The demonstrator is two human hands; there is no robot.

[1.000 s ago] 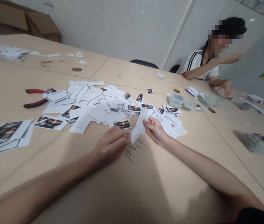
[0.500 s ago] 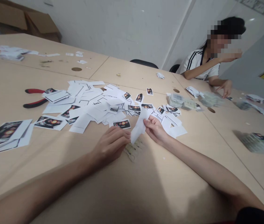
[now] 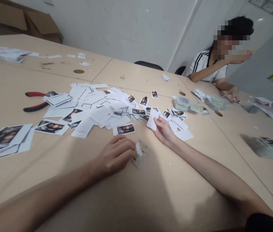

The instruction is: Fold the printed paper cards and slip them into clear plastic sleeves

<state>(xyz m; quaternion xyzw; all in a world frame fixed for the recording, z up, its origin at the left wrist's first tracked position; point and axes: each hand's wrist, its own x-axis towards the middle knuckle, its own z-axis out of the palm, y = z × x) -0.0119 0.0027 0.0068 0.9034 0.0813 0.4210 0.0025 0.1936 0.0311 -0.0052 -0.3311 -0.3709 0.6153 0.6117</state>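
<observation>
My right hand (image 3: 163,130) pinches a white paper card (image 3: 153,120) between thumb and fingers, just in front of the paper pile. Lower and to the left, my left hand (image 3: 118,153) is closed with a small white paper piece (image 3: 139,149) at its fingertips. Beside and under those fingertips lie small greenish things with thin wire-like loops (image 3: 144,146), too blurred to name. Beyond both hands spreads a loose heap of white papers (image 3: 98,104). Among them are printed labels (image 3: 126,129) with dark pictures.
Red-and-black handled pliers (image 3: 36,101) lie left of the heap, partly under papers. A stack of labels (image 3: 11,138) is at the left. Clear plastic boxes (image 3: 182,103) stand at right, with more boxes (image 3: 269,148) nearer. Across the table sits another person (image 3: 206,66).
The white paper that both hands held together is now in two parts. My right hand has moved slightly up with its card; my left stays low with the small piece.
</observation>
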